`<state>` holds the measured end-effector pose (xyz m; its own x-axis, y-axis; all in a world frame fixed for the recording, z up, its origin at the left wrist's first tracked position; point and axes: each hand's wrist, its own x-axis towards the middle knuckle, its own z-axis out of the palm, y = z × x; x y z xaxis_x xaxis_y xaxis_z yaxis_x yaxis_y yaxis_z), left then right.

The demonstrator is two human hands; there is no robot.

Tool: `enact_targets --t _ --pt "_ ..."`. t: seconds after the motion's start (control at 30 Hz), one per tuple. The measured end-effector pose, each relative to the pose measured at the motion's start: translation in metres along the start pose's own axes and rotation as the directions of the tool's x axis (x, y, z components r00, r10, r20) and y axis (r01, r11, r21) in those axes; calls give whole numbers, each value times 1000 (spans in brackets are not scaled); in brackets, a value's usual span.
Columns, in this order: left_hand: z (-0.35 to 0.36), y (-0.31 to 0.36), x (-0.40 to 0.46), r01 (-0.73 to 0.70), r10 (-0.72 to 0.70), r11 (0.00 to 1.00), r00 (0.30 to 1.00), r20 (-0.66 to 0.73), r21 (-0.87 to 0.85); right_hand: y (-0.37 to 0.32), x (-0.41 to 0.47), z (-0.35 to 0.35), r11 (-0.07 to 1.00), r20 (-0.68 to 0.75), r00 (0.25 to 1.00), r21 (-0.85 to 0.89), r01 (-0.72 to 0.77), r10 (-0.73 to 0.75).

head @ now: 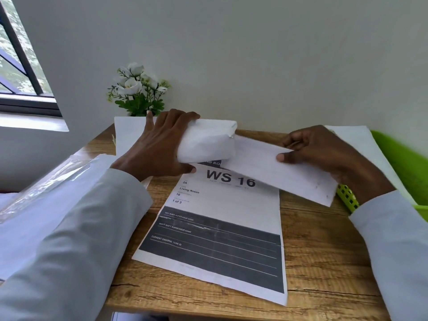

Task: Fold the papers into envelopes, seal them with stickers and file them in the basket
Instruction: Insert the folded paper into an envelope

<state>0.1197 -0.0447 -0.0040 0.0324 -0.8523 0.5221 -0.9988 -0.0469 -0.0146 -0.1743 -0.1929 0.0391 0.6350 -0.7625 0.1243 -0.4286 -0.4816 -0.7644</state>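
Note:
My left hand [159,144] grips a white, bulging folded paper packet [206,141] above the far middle of the wooden table [319,251]. My right hand [322,154] pinches a flat, folded white paper [278,172] by its upper edge, thumb on top, and holds it slanted above the table. One end of that folded paper touches the packet. A green basket [403,163] stands at the right edge, with a white sheet [361,140] leaning in it.
A printed sheet marked "WS 16" [220,230] lies flat in the table's middle. Another white sheet [129,133] lies at the far left under my left hand. A pot of white flowers [136,91] stands against the wall. A window is at the left.

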Motion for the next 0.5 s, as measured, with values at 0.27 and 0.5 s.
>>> enact_targets --t 0.27,0.5 --pt "-3 -1 -4 45 -44 997 999 -19 58 5 -4 -22 981 -146 988 194 -23 53" --pt "1 3 -2 31 -30 997 999 -14 65 5 -3 -9 981 -55 997 188 -47 58"
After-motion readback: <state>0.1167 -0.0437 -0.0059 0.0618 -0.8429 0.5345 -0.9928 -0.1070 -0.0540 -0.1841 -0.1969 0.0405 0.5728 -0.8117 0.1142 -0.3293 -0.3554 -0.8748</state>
